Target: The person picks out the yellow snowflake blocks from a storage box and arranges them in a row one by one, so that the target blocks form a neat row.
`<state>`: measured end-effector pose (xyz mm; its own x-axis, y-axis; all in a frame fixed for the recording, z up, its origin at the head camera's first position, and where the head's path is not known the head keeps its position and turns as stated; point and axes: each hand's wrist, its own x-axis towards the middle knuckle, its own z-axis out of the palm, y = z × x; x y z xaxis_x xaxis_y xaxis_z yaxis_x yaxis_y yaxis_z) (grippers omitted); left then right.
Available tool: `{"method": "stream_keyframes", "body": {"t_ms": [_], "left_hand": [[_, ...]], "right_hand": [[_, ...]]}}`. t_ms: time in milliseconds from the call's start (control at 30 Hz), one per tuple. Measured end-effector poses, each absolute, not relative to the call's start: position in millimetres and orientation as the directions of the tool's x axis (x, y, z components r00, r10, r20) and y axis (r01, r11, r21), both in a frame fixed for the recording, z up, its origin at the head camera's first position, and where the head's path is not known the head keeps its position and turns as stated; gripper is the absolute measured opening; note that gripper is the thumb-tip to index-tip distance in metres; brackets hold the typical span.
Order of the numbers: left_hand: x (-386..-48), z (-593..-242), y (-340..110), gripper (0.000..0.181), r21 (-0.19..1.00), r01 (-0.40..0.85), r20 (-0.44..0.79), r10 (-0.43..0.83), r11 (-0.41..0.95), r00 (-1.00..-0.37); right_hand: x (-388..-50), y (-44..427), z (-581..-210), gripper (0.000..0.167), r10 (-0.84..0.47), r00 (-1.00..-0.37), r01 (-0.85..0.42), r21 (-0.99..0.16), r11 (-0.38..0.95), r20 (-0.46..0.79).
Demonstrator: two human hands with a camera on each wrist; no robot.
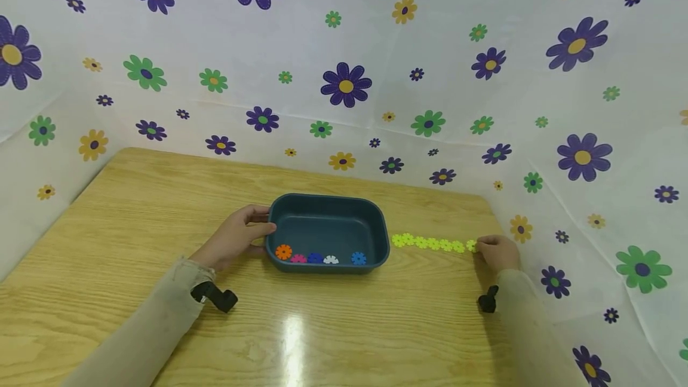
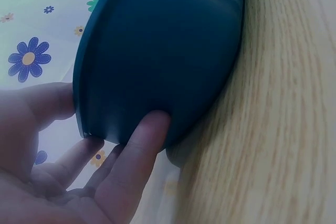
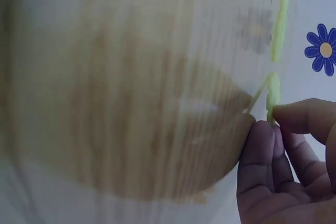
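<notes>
A dark teal plastic basin (image 1: pixel 328 205) sits on the wooden table. At its left end my left hand (image 1: pixel 239 235) grips it, thumb at the rim and other fingers against the outer wall (image 2: pixel 157 51). My right hand (image 1: pixel 498 252) pinches a yellow-green flower-shaped plastic disc (image 1: pixel 472 246) between thumb and fingertips. In the right wrist view that disc (image 3: pixel 273 93) is seen nearly edge-on, with a small gap to its neighbour. A row of several matching discs (image 1: pixel 432 243) runs from beside the basin toward the right hand.
Inside the basin, along its near side, lie an orange disc (image 1: pixel 283 251), a pink disc (image 1: pixel 298 258), a dark blue disc (image 1: pixel 315 258), a white disc (image 1: pixel 331 260) and a lighter blue disc (image 1: pixel 358 258). Flower-printed white cloth (image 1: pixel 295 46) borders the wooden table (image 1: pixel 344 321).
</notes>
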<state>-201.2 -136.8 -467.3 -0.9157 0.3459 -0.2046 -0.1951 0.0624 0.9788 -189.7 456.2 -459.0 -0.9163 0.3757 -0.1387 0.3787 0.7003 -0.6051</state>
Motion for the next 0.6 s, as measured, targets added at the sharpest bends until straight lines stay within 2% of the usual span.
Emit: {"method": "stream_keyframes", "body": {"t_ms": [167, 600], "left_hand": [[-201.2, -465.7, -137.2, 0.058, 0.977, -0.202, -0.213, 0.336, 0.069, -0.917], [-207.1, -465.5, -134.2, 0.056, 0.977, -0.204, -0.212, 0.338, 0.057, -0.917]], "right_hand": [[-191.3, 451.9, -455.7, 0.036, 0.336, -0.931, 0.356, -0.551, 0.755, -0.141], [-189.6, 451.9, -455.0, 0.041, 0.277, -0.942, 0.332, -0.616, 0.714, -0.187]]}}
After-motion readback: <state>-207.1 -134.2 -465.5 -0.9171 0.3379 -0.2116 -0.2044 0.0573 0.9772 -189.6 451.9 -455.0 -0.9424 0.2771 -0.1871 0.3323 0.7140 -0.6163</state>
